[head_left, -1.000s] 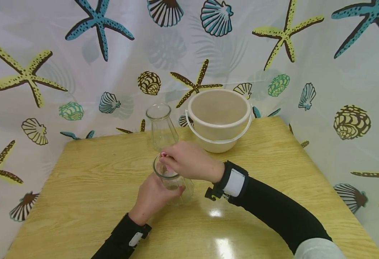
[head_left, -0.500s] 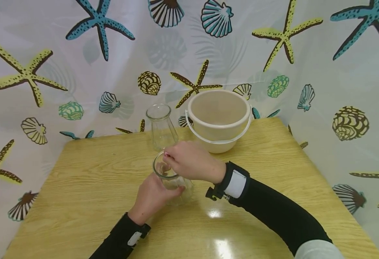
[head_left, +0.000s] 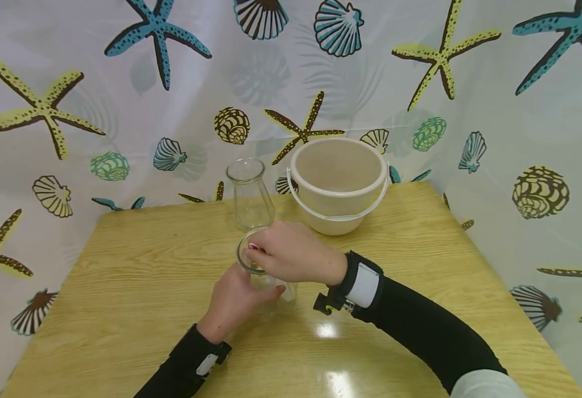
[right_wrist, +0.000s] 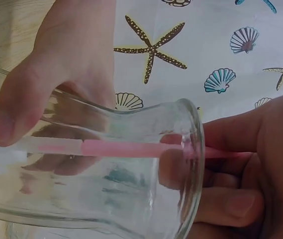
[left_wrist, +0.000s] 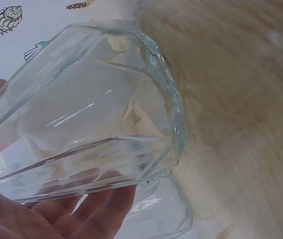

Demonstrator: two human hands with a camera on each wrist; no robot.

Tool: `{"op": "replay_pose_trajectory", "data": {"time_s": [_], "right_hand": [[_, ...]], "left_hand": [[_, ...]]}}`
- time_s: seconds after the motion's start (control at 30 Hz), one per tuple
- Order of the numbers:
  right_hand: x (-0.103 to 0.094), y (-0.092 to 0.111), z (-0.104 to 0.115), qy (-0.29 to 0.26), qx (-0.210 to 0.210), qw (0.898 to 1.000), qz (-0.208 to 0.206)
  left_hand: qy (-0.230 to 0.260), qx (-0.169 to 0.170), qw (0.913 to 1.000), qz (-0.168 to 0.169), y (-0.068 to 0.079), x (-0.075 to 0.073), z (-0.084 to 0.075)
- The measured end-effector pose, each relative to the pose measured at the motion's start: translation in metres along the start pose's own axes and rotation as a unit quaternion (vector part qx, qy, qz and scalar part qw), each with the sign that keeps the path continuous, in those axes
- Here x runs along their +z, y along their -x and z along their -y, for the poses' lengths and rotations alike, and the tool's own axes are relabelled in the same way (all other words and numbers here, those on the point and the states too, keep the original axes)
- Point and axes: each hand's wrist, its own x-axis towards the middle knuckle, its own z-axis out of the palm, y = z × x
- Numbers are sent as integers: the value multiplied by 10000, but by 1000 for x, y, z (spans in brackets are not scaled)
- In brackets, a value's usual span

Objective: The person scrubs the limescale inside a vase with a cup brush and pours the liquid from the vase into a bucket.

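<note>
Left hand: the left hand [head_left: 236, 301] sits in the lower centre of the head view, fingers curled round the wide faceted body of the near glass flask [head_left: 266, 276]. It grips the vessel from the left and below, which looks meant to steady it on the wooden table [head_left: 136, 276] while the other hand works at its mouth. In the left wrist view the palm [left_wrist: 56, 214] shows pressed under the glass wall.

Near flask: clear glass, standing in the middle of the table, tilted slightly toward the person as far as the head view shows.

Right hand: the right hand [head_left: 295, 254] lies over the flask's rim at frame centre, fingers closed in a pinch on a thin pink-and-white stick [right_wrist: 111, 148]. The right wrist view shows the stick passing across the open mouth and into the neck; what the stick is I cannot tell.

Wrist straps: black bands with white patches on both forearms, lower part of the head view.

Second flask: a second glass flask [head_left: 248, 193] stands upright just beyond the hands, apart from them, untouched.

Bucket: a cream bucket [head_left: 339, 185] with a white handle stands to the right of that flask, at the table's far edge.

Backdrop: a curtain [head_left: 121, 99] printed with starfish and shells fills the upper frame.
</note>
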Motion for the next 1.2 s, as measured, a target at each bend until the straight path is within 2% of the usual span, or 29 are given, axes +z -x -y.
{"op": "replay_pose_trajectory", "data": {"time_s": [0.47,0.63,0.87,1.2], "right_hand": [[1,-5,-4,-476,-49,9989,3],[2,-7,-6,-370,-66,9993,-42],[4,-6,-12,88,282,9993,-228],[5,-4,-17,384,258,9982,-378]], "left_hand": [[44,235,9997,-37,0,0,0],[123,60,9999,-26,-1,-1,-2],[376,-240,9990,80,-2,0,-4],[178,-49,9998,-121,-1,1,-4]]}}
